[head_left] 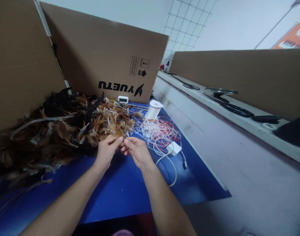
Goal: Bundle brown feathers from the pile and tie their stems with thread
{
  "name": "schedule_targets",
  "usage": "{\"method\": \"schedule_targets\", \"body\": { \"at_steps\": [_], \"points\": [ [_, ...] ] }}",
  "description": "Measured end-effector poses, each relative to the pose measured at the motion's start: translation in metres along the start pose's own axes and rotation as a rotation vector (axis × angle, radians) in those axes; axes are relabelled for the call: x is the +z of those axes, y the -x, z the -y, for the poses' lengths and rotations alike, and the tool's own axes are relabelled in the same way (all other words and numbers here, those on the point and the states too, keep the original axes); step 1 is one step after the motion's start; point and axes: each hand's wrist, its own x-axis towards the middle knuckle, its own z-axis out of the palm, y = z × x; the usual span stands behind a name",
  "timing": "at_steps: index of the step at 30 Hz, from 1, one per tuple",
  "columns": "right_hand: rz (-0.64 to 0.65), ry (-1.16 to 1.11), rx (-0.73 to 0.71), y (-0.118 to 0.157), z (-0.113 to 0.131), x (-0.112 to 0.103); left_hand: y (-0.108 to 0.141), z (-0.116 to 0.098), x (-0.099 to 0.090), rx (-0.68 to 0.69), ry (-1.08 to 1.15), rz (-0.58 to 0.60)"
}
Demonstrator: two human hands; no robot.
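Note:
Brown and black feathers (pixel 66 131) lie heaped on the left of the blue table (pixel 120 193). At the right end of the heap, my left hand (pixel 107 149) has its thumb and fingers pinched together. Close against its fingertips is my right hand (pixel 137 150), also in a pinch. Whatever sits between the fingertips is too small to make out. Just right of my hands are tangled white and red strips (pixel 159 129), with a white spool (pixel 153 109) standing behind them.
A white charger (pixel 174 148) with a looped cable lies right of my right hand. Cardboard panels (pixel 103 49) stand behind and left of the feathers. Near the back panel is a small white display (pixel 123 99). Scissors (pixel 191 86) and dark tools lie on a ledge (pixel 240 123) at right.

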Motion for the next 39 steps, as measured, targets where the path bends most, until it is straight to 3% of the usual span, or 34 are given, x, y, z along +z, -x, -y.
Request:
{"method": "schedule_targets", "body": {
  "at_steps": [13,18,27,39],
  "points": [
    [0.015,0.093,0.073,0.0013,-0.0005,-0.0014,0.0009,-0.0009,0.0020,-0.021,-0.020,-0.034],
    [0.041,0.113,0.086,0.0007,-0.0007,-0.0017,0.0003,0.0023,0.0023,0.013,-0.036,0.035],
    [0.094,0.109,0.126,-0.0005,-0.0028,-0.0024,-0.0008,0.0044,0.0012,-0.107,0.074,0.054],
    [0.091,0.147,0.169,0.0018,0.0029,-0.0020,-0.0008,0.0013,0.0018,-0.160,0.162,0.053]
  ]
}}
